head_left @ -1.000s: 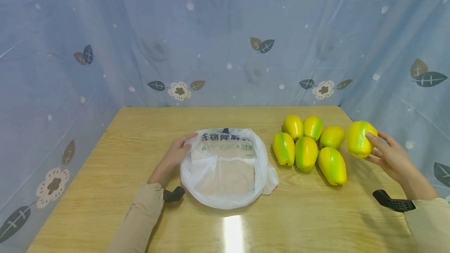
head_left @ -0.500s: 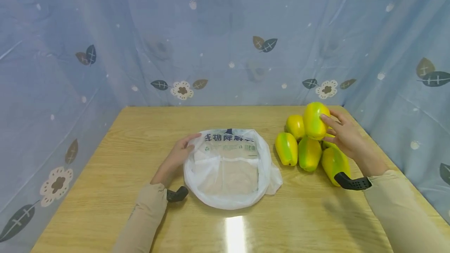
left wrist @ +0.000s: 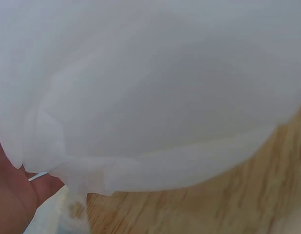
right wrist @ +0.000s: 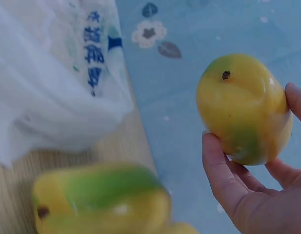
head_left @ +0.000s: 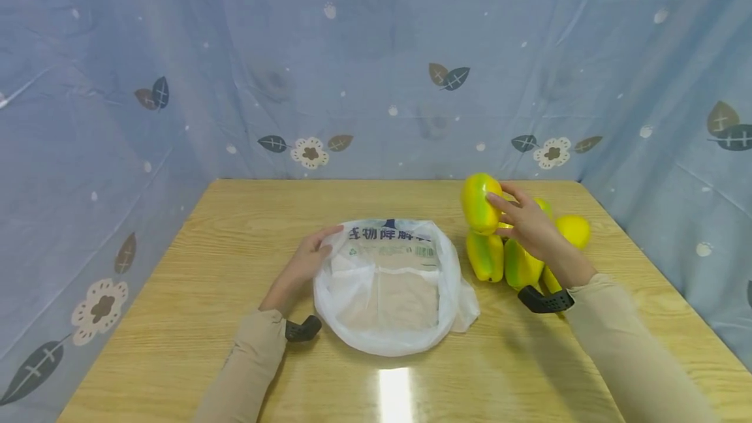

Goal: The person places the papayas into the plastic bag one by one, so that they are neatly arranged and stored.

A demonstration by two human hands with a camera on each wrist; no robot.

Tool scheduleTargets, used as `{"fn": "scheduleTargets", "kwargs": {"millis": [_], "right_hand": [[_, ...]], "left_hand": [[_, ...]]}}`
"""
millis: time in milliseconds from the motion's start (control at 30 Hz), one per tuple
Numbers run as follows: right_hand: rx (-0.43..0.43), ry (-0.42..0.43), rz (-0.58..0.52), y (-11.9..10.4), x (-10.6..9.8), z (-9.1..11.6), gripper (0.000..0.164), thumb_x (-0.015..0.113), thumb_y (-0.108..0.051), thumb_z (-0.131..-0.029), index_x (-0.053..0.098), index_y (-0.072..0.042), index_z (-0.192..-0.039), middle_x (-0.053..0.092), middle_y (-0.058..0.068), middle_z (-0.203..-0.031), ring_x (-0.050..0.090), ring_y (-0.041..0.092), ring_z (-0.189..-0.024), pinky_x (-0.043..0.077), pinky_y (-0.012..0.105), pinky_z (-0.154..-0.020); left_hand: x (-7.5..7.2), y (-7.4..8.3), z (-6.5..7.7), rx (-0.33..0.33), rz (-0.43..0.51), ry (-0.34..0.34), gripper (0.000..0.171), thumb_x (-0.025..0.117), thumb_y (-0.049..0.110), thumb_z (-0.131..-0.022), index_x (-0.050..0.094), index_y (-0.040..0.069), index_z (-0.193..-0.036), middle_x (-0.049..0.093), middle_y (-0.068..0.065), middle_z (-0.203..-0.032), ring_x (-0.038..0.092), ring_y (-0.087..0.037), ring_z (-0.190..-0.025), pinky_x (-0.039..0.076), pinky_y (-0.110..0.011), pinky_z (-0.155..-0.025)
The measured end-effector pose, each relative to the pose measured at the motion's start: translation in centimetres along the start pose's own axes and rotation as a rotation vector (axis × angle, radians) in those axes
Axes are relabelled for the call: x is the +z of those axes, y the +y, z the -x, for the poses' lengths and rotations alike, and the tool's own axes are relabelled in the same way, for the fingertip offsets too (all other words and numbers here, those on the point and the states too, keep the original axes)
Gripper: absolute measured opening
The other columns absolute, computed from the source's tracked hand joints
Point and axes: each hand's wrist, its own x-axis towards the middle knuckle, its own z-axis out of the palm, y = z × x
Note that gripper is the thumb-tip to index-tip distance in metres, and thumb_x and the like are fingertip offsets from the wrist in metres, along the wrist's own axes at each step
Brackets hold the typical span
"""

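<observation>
A white plastic bag [head_left: 449,282] with printed lettering stands mouth up on the table, its rim rolled outward. My left hand [head_left: 301,263] pinches the bag's left rim between thumb and fingers; in the left wrist view the white film fills most of the picture. In my right hand [head_left: 531,227] a yellow-green papaya [head_left: 480,204] is gripped by the fingertips and thumb, raised to the right of the bag. The right wrist view shows the papaya's dark stem end. Beneath it and the forearm lie several more papayas [head_left: 485,258], partly hidden.
The wooden table [head_left: 247,207] is bordered at the back and sides by a blue patterned curtain [head_left: 376,70]. One loose papaya [head_left: 572,231] lies right of the right wrist. A bright reflection shines near the table's front.
My right hand has carried the papaya leftward from the table's right side, over the other papayas, toward the bag. The left hand stays at the bag's rim.
</observation>
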Motion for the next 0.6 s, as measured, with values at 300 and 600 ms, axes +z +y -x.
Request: {"fn": "scheduleTargets", "kwargs": {"millis": [300,600], "right_hand": [[0.01,-0.058,-0.071,0.0,4.1,-1.6,0.077,0.051,-0.043,-0.096,0.009,-0.014,-0.153,0.031,0.02,-0.142,0.048,0.03,-0.117,0.049,0.037,-0.092],[0.033,-0.167,-0.059,0.8,9.4,-3.0,0.078,0.057,-0.041,-0.094,0.013,-0.015,-0.153,0.028,0.022,-0.147,0.042,0.037,-0.126,0.044,0.049,-0.097]], "left_hand": [[0.4,0.3,-0.1,-0.007,-0.018,0.009,0.047,0.039,-0.001,-0.096,0.045,0.01,-0.142,0.031,-0.016,-0.151,0.033,-0.036,-0.133,0.029,-0.052,-0.107],[0.5,0.3,-0.2,-0.002,-0.028,-0.005,0.048,0.039,0.0,-0.097,0.043,0.011,-0.143,0.031,-0.015,-0.151,0.037,-0.038,-0.13,0.03,-0.053,-0.106]]}}
